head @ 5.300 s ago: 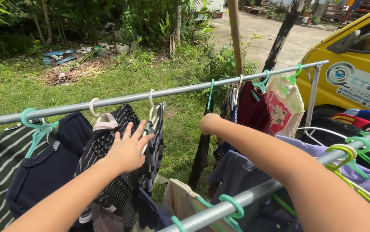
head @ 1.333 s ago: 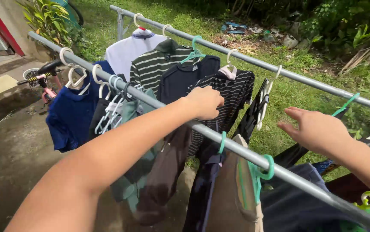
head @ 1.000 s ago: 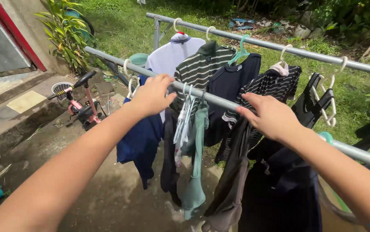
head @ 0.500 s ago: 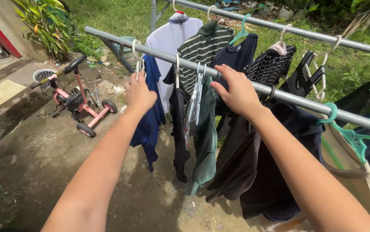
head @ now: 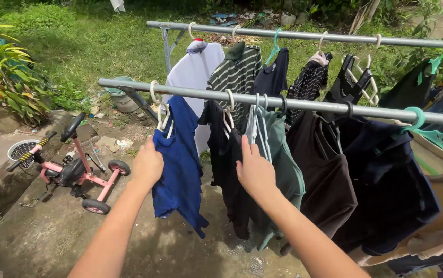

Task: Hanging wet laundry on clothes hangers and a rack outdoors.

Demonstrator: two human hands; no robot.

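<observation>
The left hand (head: 148, 163) lies against the left edge of a blue shirt (head: 180, 164), fingers curled at the cloth; whether it pinches the fabric I cannot tell; the right hand (head: 255, 171) presses open-fingered on a black garment (head: 231, 175), at 3 o'clock from the blue shirt, just beside a grey-green garment (head: 283, 170), and a firm grip cannot be made out there either. Both pieces hang on white hangers from the near metal rail (head: 314, 104), which runs from 9 o'clock across to 3 o'clock; further along it, toward 3 o'clock, hang a dark brown top (head: 324, 175), a navy shirt (head: 391, 195) and a tan piece on a teal hanger (head: 437, 136). At 12 o'clock, a far rail (head: 303, 36) carries a white shirt (head: 195, 72), a striped polo (head: 239, 72) and darker clothes. At 9 o'clock from the hands, a pink child's tricycle (head: 74, 172) stands on the wet ground; grass lies beyond.
</observation>
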